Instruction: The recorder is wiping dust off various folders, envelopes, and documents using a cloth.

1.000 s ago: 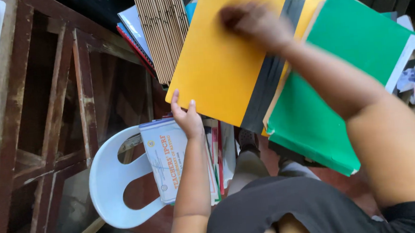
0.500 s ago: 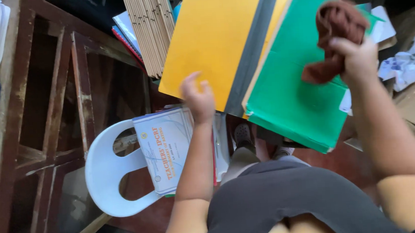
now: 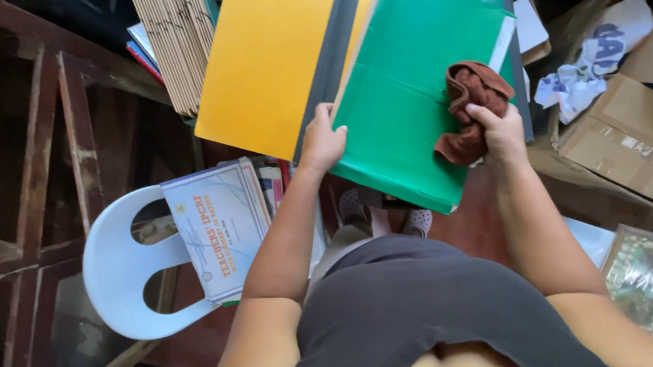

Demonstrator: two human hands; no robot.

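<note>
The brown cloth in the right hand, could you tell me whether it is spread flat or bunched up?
Bunched up. The brown cloth sits crumpled in folds under the right hand, resting on the green folder.

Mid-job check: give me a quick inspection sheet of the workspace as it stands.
Surface: white plastic chair bearing a stack of booklets; no table seen.
Job's things: green folder partly overlapping a yellow folder with a dark spine; brown cloth bunched on the green one.
Clutter: cardboard boxes, crumpled paper, corrugated sheets.
Grippers: left hand in a grip on the folders' lower edge; right hand clutching the cloth.
Cables: nothing seen.
Surroundings: dark wooden frame at left; framed picture at lower right.
</note>
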